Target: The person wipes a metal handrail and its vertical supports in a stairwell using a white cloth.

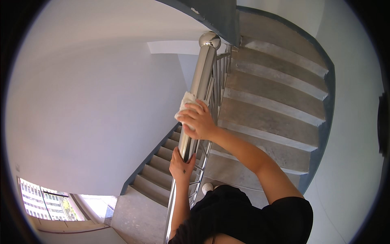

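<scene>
A thick, shiny metal newel post (202, 70) with a round metal ball cap (210, 40) stands in front of me. My right hand (199, 120) presses a white cloth (186, 105) against its side, fingers spread over the fabric. Lower on the same polished metal, my left hand (182, 166) wraps around with the thumb on the right and the fingers on the left. Part of the cloth is hidden under my right fingers.
Concrete steps (271, 113) rise on the right beside thin metal balusters (221, 71). Another flight (157, 170) descends on the left to a landing (140, 216). A window (50, 201) is at lower left. A dark-edged concrete underside (213, 13) hangs near the ball cap.
</scene>
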Available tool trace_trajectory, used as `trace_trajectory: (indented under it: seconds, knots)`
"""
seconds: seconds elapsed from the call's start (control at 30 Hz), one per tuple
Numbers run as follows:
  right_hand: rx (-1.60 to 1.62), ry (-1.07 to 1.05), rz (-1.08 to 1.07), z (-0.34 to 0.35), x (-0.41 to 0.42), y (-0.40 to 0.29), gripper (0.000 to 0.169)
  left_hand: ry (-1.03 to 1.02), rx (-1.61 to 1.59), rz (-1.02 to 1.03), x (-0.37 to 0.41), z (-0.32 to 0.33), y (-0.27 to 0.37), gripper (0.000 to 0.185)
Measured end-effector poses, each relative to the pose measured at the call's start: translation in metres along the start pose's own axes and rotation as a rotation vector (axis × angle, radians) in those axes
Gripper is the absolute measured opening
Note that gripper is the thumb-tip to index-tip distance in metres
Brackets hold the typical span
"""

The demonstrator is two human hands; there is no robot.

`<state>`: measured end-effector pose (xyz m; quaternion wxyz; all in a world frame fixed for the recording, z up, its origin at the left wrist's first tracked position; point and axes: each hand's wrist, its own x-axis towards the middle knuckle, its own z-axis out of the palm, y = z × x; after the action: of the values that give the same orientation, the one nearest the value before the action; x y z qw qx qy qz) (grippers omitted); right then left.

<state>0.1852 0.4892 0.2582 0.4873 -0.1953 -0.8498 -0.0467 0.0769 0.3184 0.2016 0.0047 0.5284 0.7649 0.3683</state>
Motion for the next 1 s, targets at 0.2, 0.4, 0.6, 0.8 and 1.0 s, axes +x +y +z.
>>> trace_trajectory:
  seconds: [0.2,0.4,0.6,0.8,1.0]
  knots:
    - [0.079,-0.050,-0.097,-0.015,0.021,0.019,0.019,0.002,0.013,-0.005,-0.001,-0.006,0.005,0.066]
    - [0.033,0.024,-0.028,-0.027,0.057,0.070,0.020,0.027,-0.008,0.003,0.000,-0.007,0.011,0.061]
    - [0.029,0.072,0.052,-0.029,0.087,0.115,0.021,-0.019,-0.027,-0.074,0.001,-0.008,0.012,0.061]
    - [0.031,0.187,0.138,-0.029,0.102,0.141,0.047,0.006,-0.020,-0.056,0.000,-0.003,0.009,0.059]
    - [0.063,0.234,0.223,-0.022,0.099,0.145,0.042,-0.008,-0.012,-0.058,0.003,-0.005,0.013,0.059]
